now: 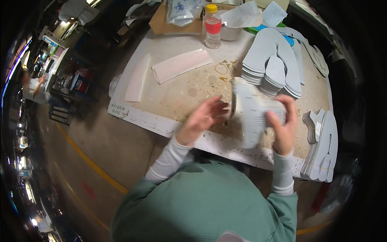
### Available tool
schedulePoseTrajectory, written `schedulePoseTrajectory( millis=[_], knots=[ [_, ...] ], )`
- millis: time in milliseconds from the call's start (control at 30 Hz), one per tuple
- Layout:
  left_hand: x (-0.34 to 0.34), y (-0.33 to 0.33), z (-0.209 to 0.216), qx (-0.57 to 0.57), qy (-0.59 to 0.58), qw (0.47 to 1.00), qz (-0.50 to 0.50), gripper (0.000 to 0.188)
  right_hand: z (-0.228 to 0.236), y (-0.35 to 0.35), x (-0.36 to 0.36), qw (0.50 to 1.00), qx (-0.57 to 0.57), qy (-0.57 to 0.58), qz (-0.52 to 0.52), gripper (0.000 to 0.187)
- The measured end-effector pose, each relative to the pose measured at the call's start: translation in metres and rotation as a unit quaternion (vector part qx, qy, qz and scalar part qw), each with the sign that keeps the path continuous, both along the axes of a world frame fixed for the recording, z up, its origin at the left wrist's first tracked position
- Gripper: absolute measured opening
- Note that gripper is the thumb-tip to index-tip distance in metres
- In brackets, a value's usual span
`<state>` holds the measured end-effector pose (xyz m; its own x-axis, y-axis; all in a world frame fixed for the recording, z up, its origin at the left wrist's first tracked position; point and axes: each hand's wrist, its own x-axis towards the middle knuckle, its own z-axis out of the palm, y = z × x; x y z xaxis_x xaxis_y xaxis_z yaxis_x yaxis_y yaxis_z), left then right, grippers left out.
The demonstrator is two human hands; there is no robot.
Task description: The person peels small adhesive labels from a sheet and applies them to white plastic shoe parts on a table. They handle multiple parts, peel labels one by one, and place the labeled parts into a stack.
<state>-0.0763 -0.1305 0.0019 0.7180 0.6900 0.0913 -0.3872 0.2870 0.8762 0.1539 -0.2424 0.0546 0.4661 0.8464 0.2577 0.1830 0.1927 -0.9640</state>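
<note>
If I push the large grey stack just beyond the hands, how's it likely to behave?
The large grey stack probably won't tip: it sits broad and low. Its layers may shear or fan out, since the edges show many thin sheets. Each sheet is probably light, being so thin.

Our left hand [203, 117] ahead of our torso [197, 197], loosely spread, blurred; our right hand [285, 123] ahead and rightward of it, curled gripping.

One head-worn fisheye looks down from close above the hands [284, 128] and table [173, 97].
</note>
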Motion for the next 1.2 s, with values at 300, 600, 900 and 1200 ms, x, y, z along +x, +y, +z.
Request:
schedulePoseTrajectory(
  millis=[300,600,900,1200],
  knots=[
    [-0.029,0.034,0.015,0.305,0.226,0.897,0.228,0.060,-0.027,0.082,-0.057,0.938,0.086,-0.285,0.177,0.074],
    [-0.032,0.046,-0.025,0.467,0.367,0.759,0.267,0.081,-0.078,0.106,-0.085,0.927,-0.029,-0.273,0.255,0.106],
    [-0.029,0.046,-0.022,0.377,0.362,0.808,0.271,0.078,-0.045,0.124,-0.058,0.900,-0.071,-0.149,0.404,0.086],
    [-0.035,0.057,-0.037,0.414,0.383,0.769,0.301,0.083,-0.065,0.224,-0.017,0.843,-0.199,-0.496,0.049,0.033]
  ],
)
